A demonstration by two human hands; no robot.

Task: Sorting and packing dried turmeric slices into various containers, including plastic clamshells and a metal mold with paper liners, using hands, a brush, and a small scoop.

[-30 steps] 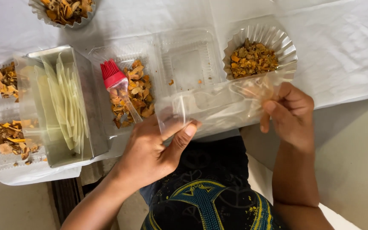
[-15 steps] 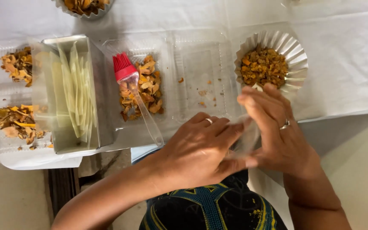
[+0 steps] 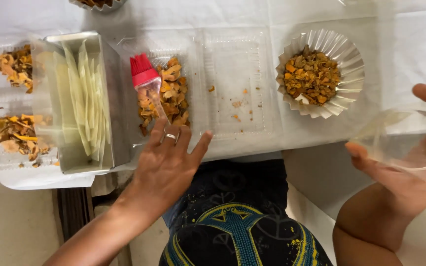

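Left hand [image 3: 166,165] spreads its fingers [image 3: 169,135] wide and empty over the brush [image 3: 146,81], whose handle lies propped on the chip-filled tray [image 3: 171,91] within reach, while the right hand [image 3: 410,157] cradles a clear bag [image 3: 400,138] in loosely curled fingers off the desk [image 3: 410,59].

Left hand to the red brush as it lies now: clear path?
Probably yes. The left hand lies open on the table edge, fingertips right at the clear handle of the red brush, which lies across the tray of orange chips. Nothing covers the handle.
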